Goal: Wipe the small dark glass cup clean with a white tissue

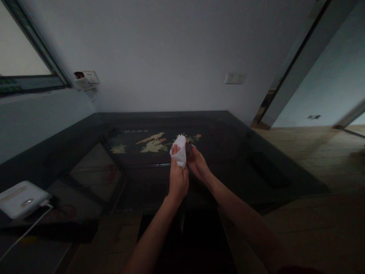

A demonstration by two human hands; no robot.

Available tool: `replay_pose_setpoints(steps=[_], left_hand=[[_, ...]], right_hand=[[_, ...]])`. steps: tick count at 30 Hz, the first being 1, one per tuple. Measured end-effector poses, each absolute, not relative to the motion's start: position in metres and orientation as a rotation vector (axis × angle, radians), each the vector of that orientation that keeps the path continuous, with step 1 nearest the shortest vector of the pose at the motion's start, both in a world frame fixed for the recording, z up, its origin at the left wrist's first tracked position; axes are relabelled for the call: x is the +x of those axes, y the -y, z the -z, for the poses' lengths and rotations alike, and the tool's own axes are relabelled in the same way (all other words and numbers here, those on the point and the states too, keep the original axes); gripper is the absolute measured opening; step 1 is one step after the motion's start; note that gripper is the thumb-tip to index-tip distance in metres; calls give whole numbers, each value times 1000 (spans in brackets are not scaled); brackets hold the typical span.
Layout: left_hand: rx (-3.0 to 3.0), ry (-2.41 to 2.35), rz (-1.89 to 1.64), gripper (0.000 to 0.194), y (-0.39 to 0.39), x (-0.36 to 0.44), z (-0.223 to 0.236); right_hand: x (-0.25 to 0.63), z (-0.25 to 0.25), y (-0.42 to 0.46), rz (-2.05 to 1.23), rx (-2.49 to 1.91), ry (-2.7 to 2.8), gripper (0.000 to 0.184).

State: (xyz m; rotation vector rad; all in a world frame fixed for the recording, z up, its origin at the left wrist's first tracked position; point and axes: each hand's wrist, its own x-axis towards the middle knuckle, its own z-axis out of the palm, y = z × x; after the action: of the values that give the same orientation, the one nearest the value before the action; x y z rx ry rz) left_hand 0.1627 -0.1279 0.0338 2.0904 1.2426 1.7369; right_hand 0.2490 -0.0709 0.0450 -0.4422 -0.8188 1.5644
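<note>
Up above the glossy, black, hard-topped table point(222, 177), the left hand point(178, 180) presses a crumpled white cloth or tissue point(180, 152) with nearly straight fingers, and the right hand point(200, 164) curls round a small dark-reddish object point(189, 149): too light a grip on that shiny surface could drop it! Limp, matt folds meet a smooth, seemingly rounded piece, its far side hidden.

You face a pale wall point(171, 57) in dim light, with a dark glossy bench point(234, 152) before you, a window point(21, 43) at left and wooden floor point(291, 146) at right.
</note>
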Motion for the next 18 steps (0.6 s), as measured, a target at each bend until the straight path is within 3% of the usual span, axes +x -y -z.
replay_pose_setpoints(steps=[8, 18], left_hand=[[1724, -1251, -1635, 43, 126, 165, -32], [1965, -1224, -1569, 57, 126, 165, -27]], right_hand=[[249, -52, 73, -1584, -366, 774, 38], [250, -44, 67, -1609, -342, 723, 43]])
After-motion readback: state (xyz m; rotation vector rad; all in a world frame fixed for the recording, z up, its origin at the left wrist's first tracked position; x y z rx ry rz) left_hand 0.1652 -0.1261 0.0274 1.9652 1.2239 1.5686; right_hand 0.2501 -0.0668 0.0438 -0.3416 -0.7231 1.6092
